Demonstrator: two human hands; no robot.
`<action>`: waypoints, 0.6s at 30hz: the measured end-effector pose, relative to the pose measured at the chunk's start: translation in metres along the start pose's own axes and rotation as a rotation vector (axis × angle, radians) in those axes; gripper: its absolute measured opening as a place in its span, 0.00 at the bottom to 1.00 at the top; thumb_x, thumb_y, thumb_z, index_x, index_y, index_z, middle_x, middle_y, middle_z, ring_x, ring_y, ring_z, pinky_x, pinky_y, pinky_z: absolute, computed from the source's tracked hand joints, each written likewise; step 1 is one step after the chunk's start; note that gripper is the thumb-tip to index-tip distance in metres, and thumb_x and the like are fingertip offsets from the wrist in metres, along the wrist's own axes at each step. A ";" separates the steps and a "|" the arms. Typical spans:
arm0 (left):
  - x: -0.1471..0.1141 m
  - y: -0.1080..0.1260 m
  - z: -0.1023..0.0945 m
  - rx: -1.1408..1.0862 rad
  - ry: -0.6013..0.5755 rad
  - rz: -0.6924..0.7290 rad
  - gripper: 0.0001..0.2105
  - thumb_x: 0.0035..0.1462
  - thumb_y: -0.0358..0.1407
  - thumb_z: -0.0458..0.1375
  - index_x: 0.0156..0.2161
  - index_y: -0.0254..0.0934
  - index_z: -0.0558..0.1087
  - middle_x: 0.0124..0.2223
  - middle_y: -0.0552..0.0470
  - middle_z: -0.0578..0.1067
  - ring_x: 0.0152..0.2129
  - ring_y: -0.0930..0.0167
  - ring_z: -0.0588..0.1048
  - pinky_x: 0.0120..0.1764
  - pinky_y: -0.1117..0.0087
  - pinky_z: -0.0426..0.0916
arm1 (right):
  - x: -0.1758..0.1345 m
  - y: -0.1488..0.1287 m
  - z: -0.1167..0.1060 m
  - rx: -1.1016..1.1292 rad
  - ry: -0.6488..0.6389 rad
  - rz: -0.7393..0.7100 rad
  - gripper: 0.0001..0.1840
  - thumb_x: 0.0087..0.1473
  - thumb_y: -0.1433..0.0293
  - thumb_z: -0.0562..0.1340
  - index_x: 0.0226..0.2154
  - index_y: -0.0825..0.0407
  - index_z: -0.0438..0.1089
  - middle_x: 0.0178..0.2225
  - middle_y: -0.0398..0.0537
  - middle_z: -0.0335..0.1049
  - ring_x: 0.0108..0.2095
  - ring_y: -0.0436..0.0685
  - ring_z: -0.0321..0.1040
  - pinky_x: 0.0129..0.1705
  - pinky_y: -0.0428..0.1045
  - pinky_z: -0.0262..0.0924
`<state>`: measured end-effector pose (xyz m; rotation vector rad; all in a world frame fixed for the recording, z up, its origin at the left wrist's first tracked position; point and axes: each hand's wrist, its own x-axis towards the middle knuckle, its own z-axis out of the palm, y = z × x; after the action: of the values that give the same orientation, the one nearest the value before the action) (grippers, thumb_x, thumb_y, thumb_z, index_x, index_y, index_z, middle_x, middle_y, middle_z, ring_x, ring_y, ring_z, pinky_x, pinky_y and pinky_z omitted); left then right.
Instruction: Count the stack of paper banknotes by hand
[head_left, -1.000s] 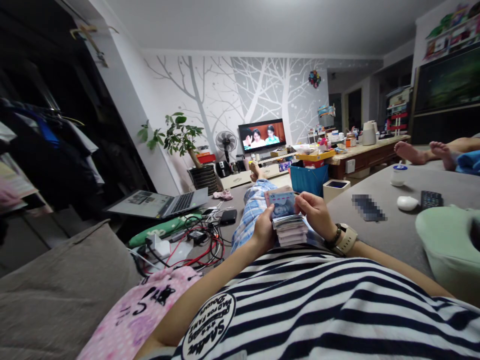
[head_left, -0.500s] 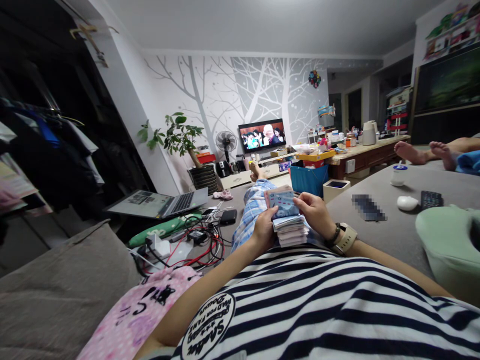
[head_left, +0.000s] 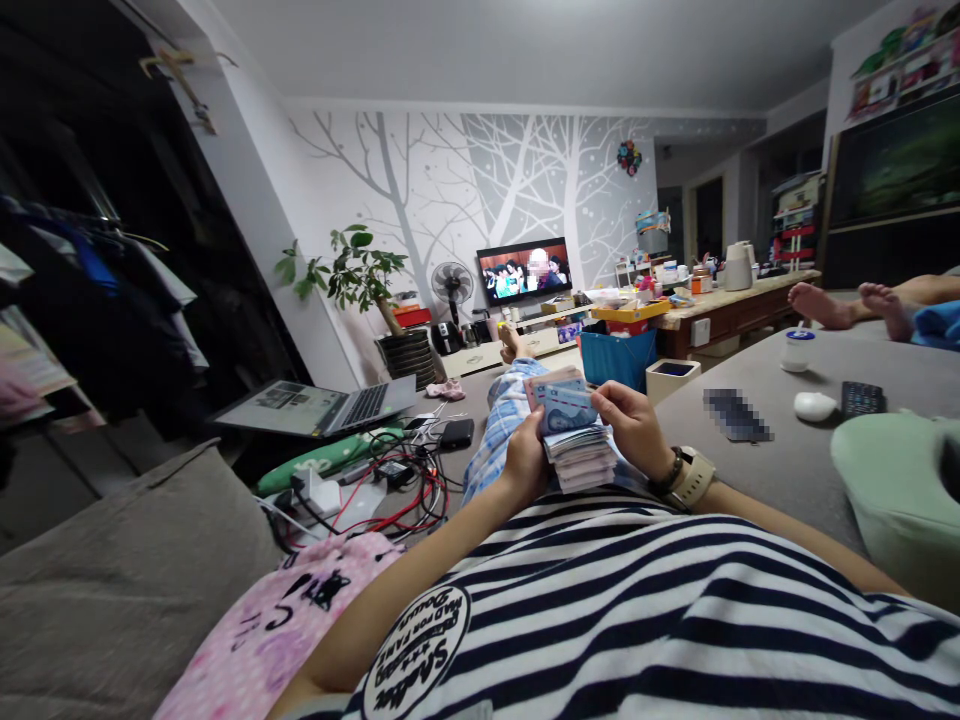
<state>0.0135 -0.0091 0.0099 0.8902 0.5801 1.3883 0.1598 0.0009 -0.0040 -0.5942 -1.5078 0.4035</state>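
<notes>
A fan of banknotes (head_left: 564, 408), blue in front with pinkish ones behind, stands upright between my hands. My left hand (head_left: 526, 452) grips the notes from the left side, thumb over their front. At the upper right edge of the blue note, my right hand (head_left: 631, 425) pinches a corner between thumb and fingers. Just below the held notes, a thick stack of folded banknotes (head_left: 581, 465) sits against my striped shirt. A watch (head_left: 694, 478) and a dark bracelet circle my right wrist.
To the left are an open laptop (head_left: 322, 405), a tangle of cables (head_left: 405, 490) and a pink blanket (head_left: 300, 610). On the right lie a white mouse (head_left: 814, 406), a remote (head_left: 862, 399) and a green container (head_left: 892, 480). Another person's bare feet (head_left: 832, 303) rest beyond.
My right hand has shifted slightly to the right. The front blue note now shows a different face, with a portrait, and the fan leans a little more left.
</notes>
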 end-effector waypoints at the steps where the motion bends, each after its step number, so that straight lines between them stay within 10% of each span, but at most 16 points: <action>1: 0.001 -0.001 -0.001 0.000 -0.006 0.003 0.09 0.52 0.36 0.53 0.35 0.36 0.74 0.35 0.49 0.79 0.42 0.61 0.75 0.45 0.61 0.68 | 0.000 0.000 0.000 0.003 0.000 0.000 0.16 0.56 0.59 0.56 0.22 0.51 0.62 0.20 0.40 0.56 0.23 0.50 0.52 0.26 0.47 0.49; 18: 0.002 -0.003 -0.007 0.117 0.046 0.112 0.06 0.49 0.36 0.56 0.30 0.37 0.74 0.28 0.53 0.77 0.38 0.61 0.75 0.43 0.64 0.67 | -0.002 0.000 0.000 0.088 -0.006 0.010 0.16 0.56 0.60 0.57 0.22 0.51 0.63 0.19 0.40 0.56 0.22 0.50 0.53 0.26 0.47 0.49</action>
<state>0.0099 -0.0052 0.0034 0.9991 0.6603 1.4910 0.1594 -0.0004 -0.0054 -0.5318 -1.4853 0.4773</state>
